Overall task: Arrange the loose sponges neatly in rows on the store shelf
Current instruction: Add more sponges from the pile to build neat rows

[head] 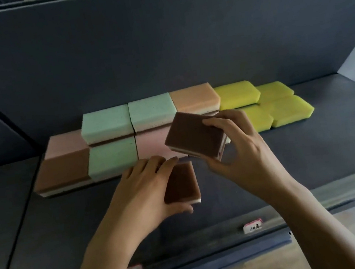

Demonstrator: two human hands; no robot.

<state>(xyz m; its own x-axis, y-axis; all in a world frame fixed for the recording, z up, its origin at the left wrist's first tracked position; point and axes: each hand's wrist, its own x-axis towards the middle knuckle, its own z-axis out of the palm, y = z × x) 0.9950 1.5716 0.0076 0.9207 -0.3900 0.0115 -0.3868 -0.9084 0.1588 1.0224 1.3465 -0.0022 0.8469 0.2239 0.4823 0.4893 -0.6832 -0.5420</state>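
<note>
**Two brown sponges in hand, gap ahead of the right one**

Dark shelf [311, 149] carries sponge rows [109, 144] along its back edge. Left hand [143, 191], its grip closed around a brown sponge [181, 185], sits near the front edge, long axis pointing toward the back. Right hand [239, 146] grips a second brown sponge [192, 135] lifted and tilted just before the front row, nearer the open spot.

A dark grey flat store shelf [310, 145] carries sponge blocks in rows against its back wall: brown-topped [63, 171], pale green [112, 158] and pink [150, 143] rectangular sponges at left, bright yellow rounded foam sponges [289, 110] at right, touching side by side.
</note>
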